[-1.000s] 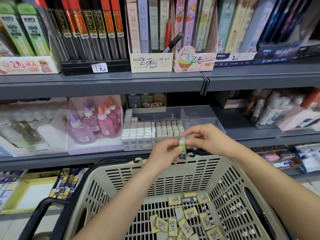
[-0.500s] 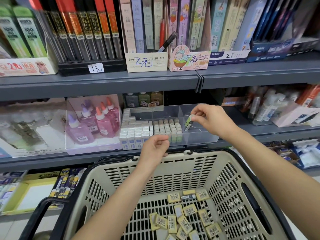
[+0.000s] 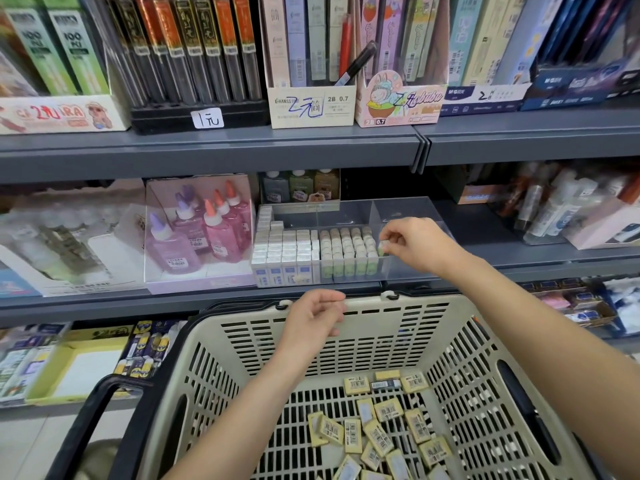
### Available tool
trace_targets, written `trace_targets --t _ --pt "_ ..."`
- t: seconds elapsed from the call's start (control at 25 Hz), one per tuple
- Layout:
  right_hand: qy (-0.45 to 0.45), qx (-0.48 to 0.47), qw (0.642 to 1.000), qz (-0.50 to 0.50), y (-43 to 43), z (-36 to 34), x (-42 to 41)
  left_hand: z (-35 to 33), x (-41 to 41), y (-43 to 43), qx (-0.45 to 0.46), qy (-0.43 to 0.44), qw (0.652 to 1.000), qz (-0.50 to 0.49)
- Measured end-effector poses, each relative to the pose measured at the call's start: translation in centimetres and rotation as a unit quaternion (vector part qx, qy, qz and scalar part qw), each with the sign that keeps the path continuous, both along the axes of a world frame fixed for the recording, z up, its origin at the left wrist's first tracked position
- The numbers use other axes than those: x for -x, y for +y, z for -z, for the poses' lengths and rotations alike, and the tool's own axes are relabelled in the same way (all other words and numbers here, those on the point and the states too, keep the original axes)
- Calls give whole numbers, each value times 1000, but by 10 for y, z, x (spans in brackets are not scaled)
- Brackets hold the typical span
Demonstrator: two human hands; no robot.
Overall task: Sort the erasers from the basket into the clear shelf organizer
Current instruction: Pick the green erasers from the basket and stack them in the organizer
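A clear shelf organizer (image 3: 408, 211) stands on the middle shelf, its left part packed with rows of upright erasers (image 3: 311, 249). My right hand (image 3: 415, 245) pinches one small green-and-white eraser (image 3: 382, 247) at the right end of those rows, inside the organizer. My left hand (image 3: 313, 318) hovers over the far rim of the beige basket (image 3: 398, 327), fingers loosely curled, holding nothing. Several yellow-wrapped erasers (image 3: 377, 431) lie loose on the basket floor.
Pink and purple glue bottles (image 3: 204, 233) fill a display box left of the organizer. White bottles (image 3: 554, 209) stand to its right. Pencil-lead boxes (image 3: 311, 64) line the upper shelf. The basket's black handle (image 3: 93, 424) hangs at lower left.
My right hand carried the eraser from above the basket rim up into the organizer and lowered it beside the rows. My left hand let go of it and sank toward the basket rim.
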State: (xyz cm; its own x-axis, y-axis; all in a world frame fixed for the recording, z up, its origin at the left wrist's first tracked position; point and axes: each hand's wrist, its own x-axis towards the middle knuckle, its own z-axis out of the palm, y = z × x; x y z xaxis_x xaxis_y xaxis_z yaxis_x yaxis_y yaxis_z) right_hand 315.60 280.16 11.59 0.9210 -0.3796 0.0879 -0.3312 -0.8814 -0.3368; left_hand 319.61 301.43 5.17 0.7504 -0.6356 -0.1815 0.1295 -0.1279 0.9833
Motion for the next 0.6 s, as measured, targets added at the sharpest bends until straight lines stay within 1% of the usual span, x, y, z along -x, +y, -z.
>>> trace_targets --t 0.16,0.36,0.48,0.6 --pt "0 23 1000 -7 1 -16 -6 3 -1 2 -13 0 1000 6" --pt "80 44 995 -47 3 -19 -12 -1 -1 -2 -2 -6 1000 13" --pt "95 25 994 -38 1 -13 -12 -2 -1 -3 -1 -9 1000 15" --pt "85 -28 996 -22 -2 -9 -8 3 1 -2 -13 -1 1000 17"
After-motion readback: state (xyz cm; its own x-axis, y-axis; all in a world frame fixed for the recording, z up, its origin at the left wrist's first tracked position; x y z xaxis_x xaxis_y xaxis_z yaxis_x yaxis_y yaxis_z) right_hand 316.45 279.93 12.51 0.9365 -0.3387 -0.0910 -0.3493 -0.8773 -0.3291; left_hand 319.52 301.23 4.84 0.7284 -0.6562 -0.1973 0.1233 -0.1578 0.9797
